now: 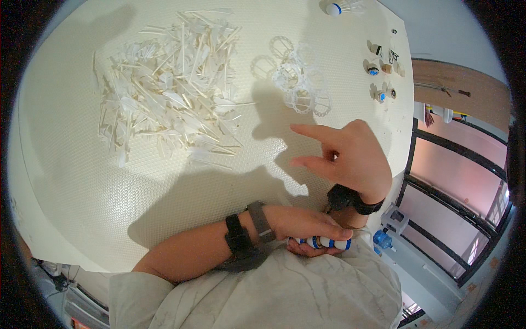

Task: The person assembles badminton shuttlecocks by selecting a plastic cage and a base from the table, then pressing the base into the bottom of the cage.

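My left hand [312,227] is closed around several white shuttlecock cork heads [327,242] with blue bands, low against my shirt. Its palm and part of the corks are hidden. Above it, over the table, my right hand [350,156] is raised with thumb and forefinger spread apart and nothing visible between them; the other fingers are curled. Just beyond its fingertips lies a loose cluster of white plastic rings [300,82]. To the left spreads a large heap of white feathers [175,90] with pale quills.
A shuttlecock [335,9] lies at the far edge of the cream textured table [71,181]. Along the right side are several small corks [372,70], some with blue or black parts. A blue water bottle [384,240] and a dark-framed window [455,203] are beyond the table.
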`<state>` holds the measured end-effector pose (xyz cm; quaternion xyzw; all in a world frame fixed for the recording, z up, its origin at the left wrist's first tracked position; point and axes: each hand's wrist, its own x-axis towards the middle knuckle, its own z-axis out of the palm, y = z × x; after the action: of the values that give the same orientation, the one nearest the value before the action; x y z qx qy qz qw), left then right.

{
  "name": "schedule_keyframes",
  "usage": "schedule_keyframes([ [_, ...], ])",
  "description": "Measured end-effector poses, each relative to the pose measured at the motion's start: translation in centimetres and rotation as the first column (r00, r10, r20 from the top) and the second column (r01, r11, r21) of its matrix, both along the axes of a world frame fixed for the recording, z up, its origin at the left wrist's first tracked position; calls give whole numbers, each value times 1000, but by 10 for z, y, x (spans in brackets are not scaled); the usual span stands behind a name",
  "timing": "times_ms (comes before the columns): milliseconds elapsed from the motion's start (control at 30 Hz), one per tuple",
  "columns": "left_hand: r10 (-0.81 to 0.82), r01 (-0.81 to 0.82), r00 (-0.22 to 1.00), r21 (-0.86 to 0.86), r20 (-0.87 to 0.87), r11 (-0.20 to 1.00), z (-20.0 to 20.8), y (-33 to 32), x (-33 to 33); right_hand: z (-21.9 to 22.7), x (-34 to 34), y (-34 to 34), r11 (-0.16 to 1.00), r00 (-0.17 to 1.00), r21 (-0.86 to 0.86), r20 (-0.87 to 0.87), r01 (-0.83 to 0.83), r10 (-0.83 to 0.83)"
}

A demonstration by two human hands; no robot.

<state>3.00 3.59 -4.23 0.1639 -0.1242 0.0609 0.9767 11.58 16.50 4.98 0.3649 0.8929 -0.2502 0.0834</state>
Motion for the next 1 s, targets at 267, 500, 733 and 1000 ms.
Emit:
schedule_keyframes([
  [267,58,-55,997,59,-50,997,-6,-5,11,-29,0,37,740,766,330,-523,586,-373],
  [500,-26,28,999,40,-40,999,1,6,1,-57,14,49,778,685,-54,-440,625,-581],
  [733,-29,29,1000,9,-10,1000,0,5,1,-56,14,48,763,662,-164,-406,625,-630],
  [1000,-33,33,999,3,-1,999,2,5,-1,-60,12,47,757,633,-239,-430,608,-644],
])
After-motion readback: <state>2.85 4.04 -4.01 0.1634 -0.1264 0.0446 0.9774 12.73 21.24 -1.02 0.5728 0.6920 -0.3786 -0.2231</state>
